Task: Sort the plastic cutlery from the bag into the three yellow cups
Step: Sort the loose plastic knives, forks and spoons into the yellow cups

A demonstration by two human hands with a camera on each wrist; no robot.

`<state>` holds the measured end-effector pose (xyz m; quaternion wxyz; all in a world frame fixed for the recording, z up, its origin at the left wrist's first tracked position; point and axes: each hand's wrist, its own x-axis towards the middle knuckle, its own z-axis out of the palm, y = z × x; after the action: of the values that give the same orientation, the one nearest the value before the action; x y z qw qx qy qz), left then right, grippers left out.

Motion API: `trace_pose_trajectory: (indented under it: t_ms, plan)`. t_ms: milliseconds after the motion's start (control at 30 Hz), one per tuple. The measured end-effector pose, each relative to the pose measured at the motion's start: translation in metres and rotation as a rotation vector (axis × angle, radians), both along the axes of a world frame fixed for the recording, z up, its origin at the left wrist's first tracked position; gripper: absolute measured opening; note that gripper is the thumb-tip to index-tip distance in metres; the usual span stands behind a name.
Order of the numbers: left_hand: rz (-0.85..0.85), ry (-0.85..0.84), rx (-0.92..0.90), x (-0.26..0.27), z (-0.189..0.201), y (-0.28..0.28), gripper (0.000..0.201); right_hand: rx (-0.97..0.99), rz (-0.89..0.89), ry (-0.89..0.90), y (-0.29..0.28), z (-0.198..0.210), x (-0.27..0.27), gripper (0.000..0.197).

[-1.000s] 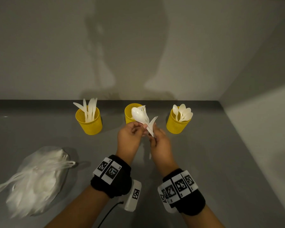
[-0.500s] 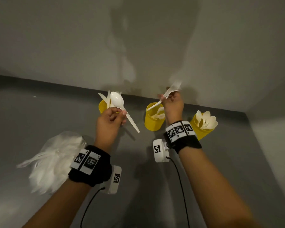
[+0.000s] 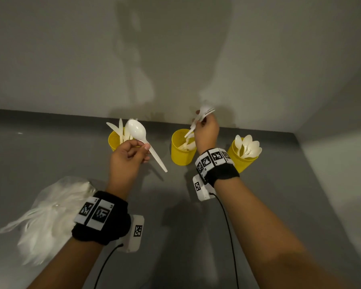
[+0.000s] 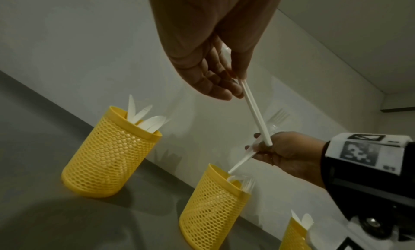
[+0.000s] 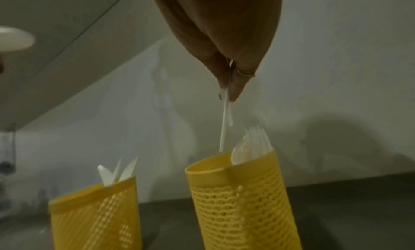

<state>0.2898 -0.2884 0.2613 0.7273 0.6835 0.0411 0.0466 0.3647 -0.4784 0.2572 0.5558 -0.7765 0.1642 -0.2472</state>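
Observation:
Three yellow mesh cups stand along the back wall. The left cup (image 3: 113,142) holds knives, the middle cup (image 3: 181,157) forks and the right cup (image 3: 241,163) spoons. My left hand (image 3: 142,147) pinches a white spoon (image 3: 136,130) by its handle, bowl up, in front of the left cup. My right hand (image 3: 200,119) pinches a white fork (image 3: 205,112) above the middle cup (image 5: 242,200), with the handle tip (image 5: 222,147) just over the rim. Two thin white handles show below its fingers (image 5: 235,90). The plastic bag (image 3: 50,215) of cutlery lies at the left.
The grey counter (image 3: 175,226) meets a pale wall behind the cups and another wall at the right. Cables run from both wrist cameras along my forearms. The bag sits under my left forearm's outer side.
My hands have parted. The right hand carried the fork up and right to above the middle cup, and the left hand kept the spoon near the left cup.

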Motion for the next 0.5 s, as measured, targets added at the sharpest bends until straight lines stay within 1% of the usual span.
trace_pose_trajectory:
  t_ms: [67,133,200,267,300,333,367,433,467,500]
  plan:
    - [-0.005,-0.012,0.005,0.000,0.000,-0.003,0.011,-0.035,0.064,0.071,0.005,-0.007,0.003,0.027]
    - [-0.005,-0.017,0.011,0.000,0.001,-0.004,0.010,-0.041,0.109,0.202,0.011,-0.018,0.007,0.030]
    - [-0.011,-0.028,0.028,0.000,0.002,-0.005,0.010,-0.003,0.124,0.308,0.015,-0.025,0.008,0.041]
    - [-0.018,-0.039,0.059,0.001,0.003,-0.005,0.010,0.050,0.129,0.329,0.013,-0.022,0.005,0.054]
    - [-0.023,-0.044,0.079,0.002,0.003,-0.005,0.011,0.052,0.123,0.308,0.010,-0.019,-0.001,0.056]
    - [-0.030,-0.052,0.104,0.004,0.004,-0.007,0.012,0.041,0.112,0.272,0.005,-0.014,-0.010,0.054]
    - [-0.041,-0.063,0.129,0.005,0.005,-0.011,0.012,0.031,0.108,0.226,-0.002,-0.012,-0.022,0.048]
    - [-0.088,-0.084,0.152,0.008,0.009,-0.026,0.010,0.026,0.135,0.161,-0.018,-0.015,-0.060,0.030]
    - [-0.123,-0.091,0.149,0.009,0.011,-0.038,0.008,0.025,0.166,0.156,-0.027,-0.021,-0.085,0.022]
    - [-0.162,-0.095,0.147,0.011,0.013,-0.053,0.006,0.028,0.201,0.173,-0.036,-0.028,-0.111,0.019]
